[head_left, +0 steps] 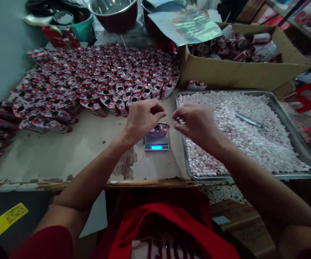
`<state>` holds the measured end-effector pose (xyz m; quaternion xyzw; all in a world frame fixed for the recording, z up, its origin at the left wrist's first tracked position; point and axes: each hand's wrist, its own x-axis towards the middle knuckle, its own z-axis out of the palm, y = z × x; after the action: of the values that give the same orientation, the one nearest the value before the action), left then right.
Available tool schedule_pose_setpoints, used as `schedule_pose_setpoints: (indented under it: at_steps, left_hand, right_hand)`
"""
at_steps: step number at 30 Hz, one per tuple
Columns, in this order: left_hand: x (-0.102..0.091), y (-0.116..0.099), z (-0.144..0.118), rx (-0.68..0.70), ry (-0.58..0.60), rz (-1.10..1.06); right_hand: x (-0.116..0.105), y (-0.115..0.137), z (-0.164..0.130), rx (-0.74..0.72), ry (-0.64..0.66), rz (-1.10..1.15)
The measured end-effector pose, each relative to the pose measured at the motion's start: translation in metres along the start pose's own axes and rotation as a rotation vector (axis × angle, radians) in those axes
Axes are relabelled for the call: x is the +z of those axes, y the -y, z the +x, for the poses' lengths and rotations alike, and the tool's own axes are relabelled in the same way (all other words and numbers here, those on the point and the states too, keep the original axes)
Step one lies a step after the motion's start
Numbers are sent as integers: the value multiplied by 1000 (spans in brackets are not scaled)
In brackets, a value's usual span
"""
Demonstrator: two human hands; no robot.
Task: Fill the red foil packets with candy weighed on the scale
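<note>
**Hands over a small scale**

Hands meet above a small scale [156, 142] near the front edge of the surface [71, 154]. An open red pouch [158, 129] sits on the scale. The left hand [141, 117] hovers just over the pouch, fingers curled and pinched; whether it grips anything cannot be told. The right hand [195, 122] is beside it, fingertips pinched together over the left rim of a metal tray [292, 133] of pale candies [241, 144]. Rows of filled pouches [96, 79] cover the far left of the surface; a cardboard box [238, 72] stands at the far right.
</note>
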<state>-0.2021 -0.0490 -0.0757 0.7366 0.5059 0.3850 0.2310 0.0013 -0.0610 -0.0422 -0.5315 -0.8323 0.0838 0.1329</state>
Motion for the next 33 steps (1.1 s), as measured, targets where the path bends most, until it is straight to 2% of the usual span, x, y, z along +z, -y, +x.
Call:
schedule_pose_setpoints:
  at_steps: [3,5,7,8,11,13,15,16,19,22,24,29,31,33]
  left_hand:
    - [21,-42,20,126,35,-123]
    - [32,-66,31,231,92,-222]
    - [34,-78,36,293,102,-260]
    - [30,-77,36,297,80,-247]
    - [2,-49,29,181,-90,-152]
    - [-23,-20,17,55,-223,-114]
    - [-47,5,1,-30,-362,-90]
    - [-57,15,-7,-49,-422,-80]
    - [-75,27,-34,-58,-531,-61]
    - [-81,28,-54,-65,-533,-26]
    - [-81,31,-61,-69,-506,-2]
    - [-77,44,-67,-84,-428,-31]
    - [-75,47,-67,-94,-399,-23]
    - [-72,49,-66,-94,-374,-9]
  right_hand:
    - [-46,-28,-27,84,-237,-38]
    - [-73,-54,-49,164,-353,-178]
    - [-88,-79,-70,219,-431,-337]
    - [-90,-88,-79,239,-462,-384]
    - [-75,-96,-88,239,-417,-290]
    - [-53,-87,-75,163,-312,-109]
    - [-27,-72,-44,38,-229,35]
    - [-15,-65,-25,-39,-113,73]
    - [17,-52,37,-175,200,-79]
    - [38,-48,77,-271,458,-358]
    - [48,-47,86,-324,522,-477]
    - [61,-38,78,-300,528,-537]
    - [58,-38,76,-253,518,-489]
    - [46,-43,74,-215,447,-375]
